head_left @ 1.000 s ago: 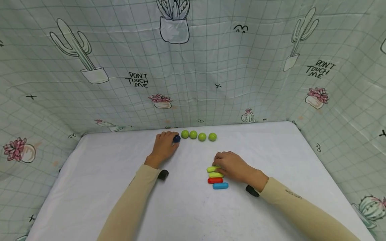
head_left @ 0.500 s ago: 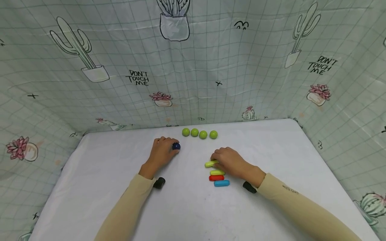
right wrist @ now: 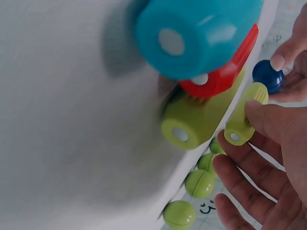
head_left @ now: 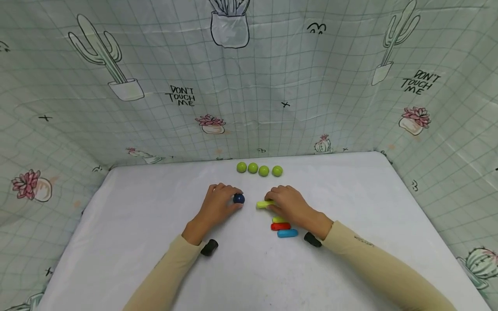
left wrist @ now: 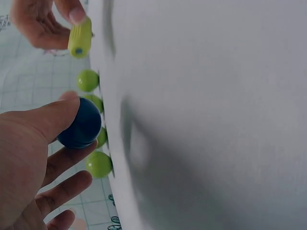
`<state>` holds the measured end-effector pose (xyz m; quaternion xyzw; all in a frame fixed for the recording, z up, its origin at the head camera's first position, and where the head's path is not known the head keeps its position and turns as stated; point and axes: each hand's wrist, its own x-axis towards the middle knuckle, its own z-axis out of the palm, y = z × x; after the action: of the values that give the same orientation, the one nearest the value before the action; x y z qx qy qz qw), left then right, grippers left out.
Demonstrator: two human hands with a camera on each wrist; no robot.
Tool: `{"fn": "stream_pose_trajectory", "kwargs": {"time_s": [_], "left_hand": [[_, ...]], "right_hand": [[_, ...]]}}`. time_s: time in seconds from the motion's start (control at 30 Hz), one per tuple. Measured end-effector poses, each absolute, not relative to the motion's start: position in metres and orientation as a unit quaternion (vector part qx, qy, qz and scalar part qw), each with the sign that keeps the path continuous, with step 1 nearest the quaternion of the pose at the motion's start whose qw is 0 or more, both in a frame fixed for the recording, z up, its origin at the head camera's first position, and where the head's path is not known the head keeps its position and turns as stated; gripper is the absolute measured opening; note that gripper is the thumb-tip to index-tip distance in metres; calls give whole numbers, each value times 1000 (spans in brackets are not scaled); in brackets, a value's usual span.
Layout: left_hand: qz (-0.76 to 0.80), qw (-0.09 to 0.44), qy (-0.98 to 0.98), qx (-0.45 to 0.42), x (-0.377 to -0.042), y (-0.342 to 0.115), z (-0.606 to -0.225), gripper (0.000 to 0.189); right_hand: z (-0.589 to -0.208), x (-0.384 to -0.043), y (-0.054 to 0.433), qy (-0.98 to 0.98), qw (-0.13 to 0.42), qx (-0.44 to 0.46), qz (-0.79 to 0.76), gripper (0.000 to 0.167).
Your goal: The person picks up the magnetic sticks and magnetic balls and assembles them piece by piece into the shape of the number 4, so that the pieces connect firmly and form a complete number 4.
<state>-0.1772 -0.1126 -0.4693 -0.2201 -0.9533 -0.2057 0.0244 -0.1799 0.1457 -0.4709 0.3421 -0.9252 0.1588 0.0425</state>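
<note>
Between thumb and fingers my left hand pinches a dark blue ball, held above the table in the left wrist view. My right hand pinches a short yellow stick, shaped like a stubby highlighter with ribs near one end. The stick points toward the ball, and a gap separates them in the head view. Just below the right hand lie a second yellow stick, partly covered by that hand, a red stick and a blue stick, roughly parallel.
Several green balls form a row along the far edge of the white table. A printed cloth hangs behind and beside it. Black wrist-camera pieces sit under both wrists.
My left hand has drawn the blue ball away from the green row, toward me and rightward. My right hand has lifted the yellow stick off the group and carried it leftward and slightly away.
</note>
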Motion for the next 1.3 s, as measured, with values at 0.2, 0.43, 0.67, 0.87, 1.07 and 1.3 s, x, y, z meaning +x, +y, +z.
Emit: {"fn": "stream_pose_trajectory", "kwargs": {"time_s": [0.2, 0.43, 0.67, 0.87, 1.07, 1.3], "left_hand": [[-217, 36, -946, -239, -170, -109, -463, 34], [-228, 47, -940, -250, -164, -108, -460, 34], [-222, 44, -943, -243, -159, -105, -459, 34], [-236, 47, -939, -247, -156, -105, -461, 34], [-233, 53, -937, -254, -153, -105, -465, 34], [-235, 49, -939, -245, -151, -106, -466, 33]], "right_hand": [[-469, -182, 140, -924, 47, 341, 165, 18], [-469, -184, 135, -921, 52, 348, 167, 19], [-469, -183, 132, -918, 56, 352, 173, 19], [-469, -182, 129, -914, 57, 357, 183, 17], [-470, -179, 128, -910, 61, 368, 182, 17], [-471, -180, 130, -907, 55, 374, 184, 15]]}}
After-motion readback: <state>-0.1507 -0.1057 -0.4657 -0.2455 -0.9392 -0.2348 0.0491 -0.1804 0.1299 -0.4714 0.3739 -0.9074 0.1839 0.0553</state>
